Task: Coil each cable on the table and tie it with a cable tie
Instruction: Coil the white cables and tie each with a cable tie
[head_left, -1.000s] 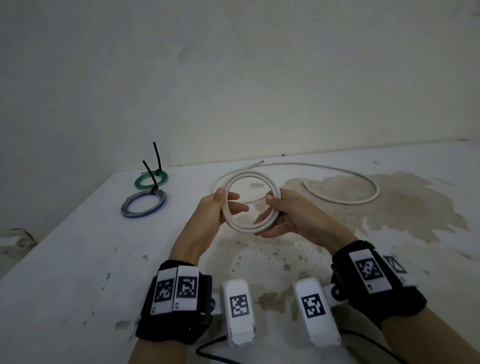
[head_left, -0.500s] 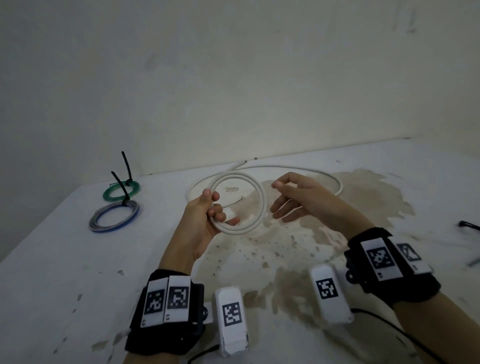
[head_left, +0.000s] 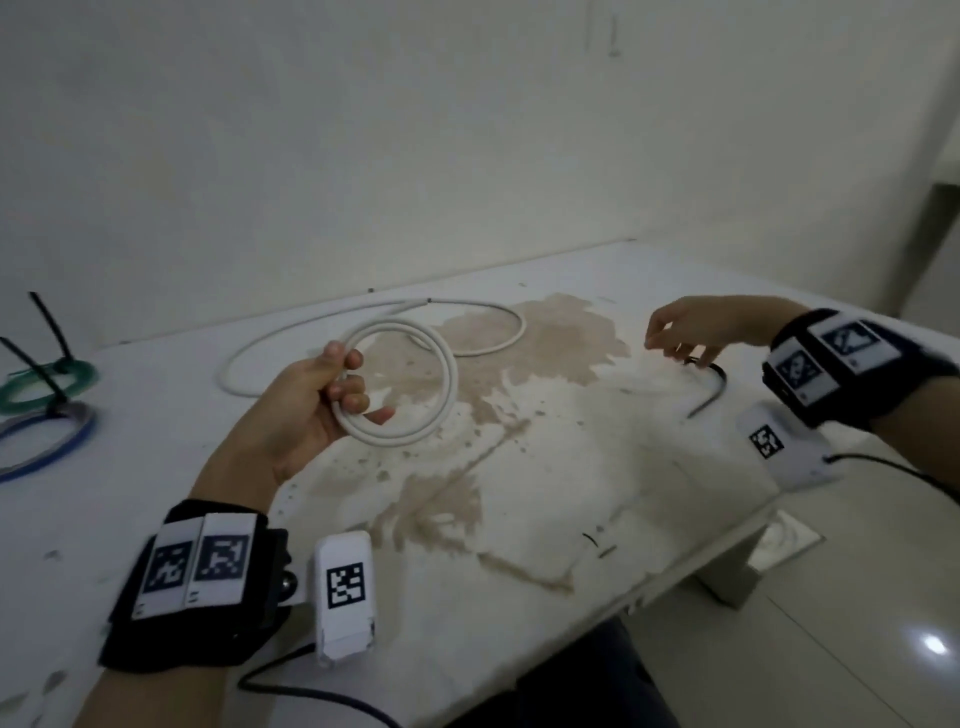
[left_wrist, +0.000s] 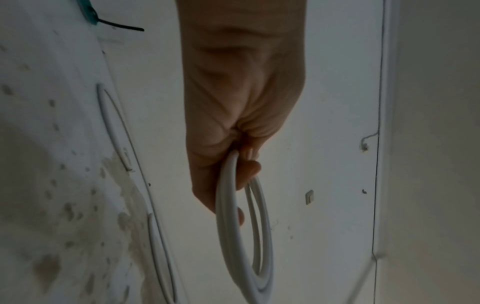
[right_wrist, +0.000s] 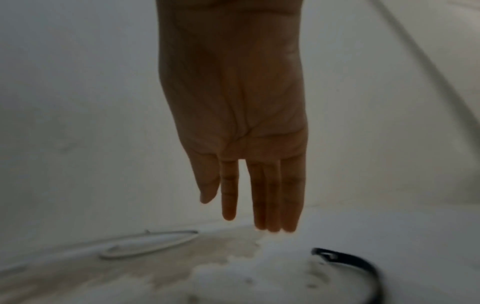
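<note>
My left hand (head_left: 332, 395) grips a white cable coil (head_left: 441, 384) of two or three turns, held above the table; in the left wrist view the coil (left_wrist: 244, 242) hangs from the curled fingers (left_wrist: 249, 164). My right hand (head_left: 680, 338) hovers with straight fingers (right_wrist: 270, 197) just above a black cable tie (head_left: 711, 389) that lies curved on the right of the table (head_left: 571, 493), also seen as the black cable tie (right_wrist: 363, 267) below the fingertips. A second white cable (head_left: 363, 322) lies loose at the back.
Two tied coils sit at the far left: a green one (head_left: 52, 379) and a blue-grey one (head_left: 47, 441), each with a black tie tail sticking up. The table's right edge (head_left: 753, 525) drops to a tiled floor. A wall stands behind the table.
My right hand let go of the white coil and moved right to the black cable tie. The left hand keeps holding the coil. The head view has turned right.
</note>
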